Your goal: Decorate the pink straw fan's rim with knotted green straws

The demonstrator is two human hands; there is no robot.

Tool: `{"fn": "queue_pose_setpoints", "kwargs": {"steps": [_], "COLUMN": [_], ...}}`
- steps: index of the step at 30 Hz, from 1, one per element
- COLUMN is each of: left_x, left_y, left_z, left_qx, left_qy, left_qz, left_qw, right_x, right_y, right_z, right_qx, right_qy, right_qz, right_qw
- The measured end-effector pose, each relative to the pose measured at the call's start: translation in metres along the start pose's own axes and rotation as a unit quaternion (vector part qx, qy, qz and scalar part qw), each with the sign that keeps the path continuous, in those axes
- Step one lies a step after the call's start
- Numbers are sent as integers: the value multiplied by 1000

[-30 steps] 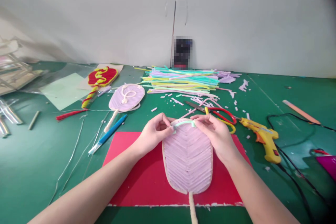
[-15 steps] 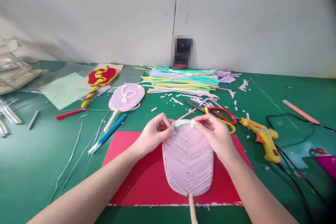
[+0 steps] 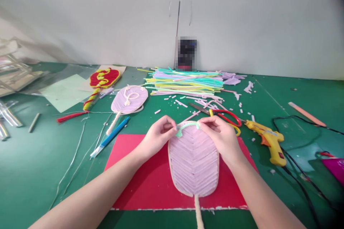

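Observation:
A lilac fan (image 3: 194, 161) with a cream edge and handle lies on a red board (image 3: 134, 171), its handle toward me. Along its top edge curves a mint-green pipe cleaner (image 3: 189, 124), bent at its left end. My left hand (image 3: 161, 132) is closed, pinching the left end of the pipe cleaner at the fan's upper left. At the upper right, my right hand (image 3: 219, 132) is closed too, thumb and finger on the other end. The fingertips partly cover both ends.
Behind the hands lie red-and-yellow scissors (image 3: 228, 115) and a heap of coloured pipe cleaners (image 3: 185, 82). A yellow glue gun (image 3: 267, 141) with a black cord rests at right. Leftward are a blue pen-like tool (image 3: 111, 136), another lilac fan (image 3: 129, 100) and a red-and-yellow fan (image 3: 103, 78).
The fan has shifted slightly, its lower end a little farther from me. More of the pipe cleaner's bent left end shows beside my left fingers. Both hands keep their pinch.

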State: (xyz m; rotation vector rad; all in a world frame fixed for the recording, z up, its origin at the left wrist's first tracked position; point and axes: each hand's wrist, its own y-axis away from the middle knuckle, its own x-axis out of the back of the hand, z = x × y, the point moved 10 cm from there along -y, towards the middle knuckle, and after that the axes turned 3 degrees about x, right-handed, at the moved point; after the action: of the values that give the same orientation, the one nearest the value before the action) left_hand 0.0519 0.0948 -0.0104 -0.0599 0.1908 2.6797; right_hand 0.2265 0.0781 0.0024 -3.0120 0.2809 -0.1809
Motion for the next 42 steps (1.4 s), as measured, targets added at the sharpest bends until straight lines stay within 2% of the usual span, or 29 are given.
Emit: {"fn": "queue_pose_setpoints", "kwargs": {"steps": [7,17,21,24,27,31,38,42], "left_x": [1,-7,-10,-11,-10,-18,-17,-28], "left_y": [-3,-3,-1,2,7,15,18,23], "left_z": [-6,-8,-5,0,11,31,39,40], "left_qx": [17,7,-2,-20,-63,-150,-186,-228], "left_qy": [0,16,-13,-76,-208,-351,-386,-411], "left_qz": [0,-58,-63,-57,-24,3,26,-1], "left_qw": [1000,998,998,995,976,924,903,883], "right_x": [0,0,-2,-5,-12,-19,-26,-30], "right_y": [0,-1,-1,-2,-3,-4,-2,0], "right_z": [1,5,10,16,21,23,20,15], "right_qx": [-12,-30,-44,-49,-41,-14,16,28], "right_qy": [9,26,24,20,15,14,49,74], "right_qz": [1,-8,-19,-30,-54,-70,-86,-106], "right_qw": [1000,999,999,998,998,997,995,991]}}
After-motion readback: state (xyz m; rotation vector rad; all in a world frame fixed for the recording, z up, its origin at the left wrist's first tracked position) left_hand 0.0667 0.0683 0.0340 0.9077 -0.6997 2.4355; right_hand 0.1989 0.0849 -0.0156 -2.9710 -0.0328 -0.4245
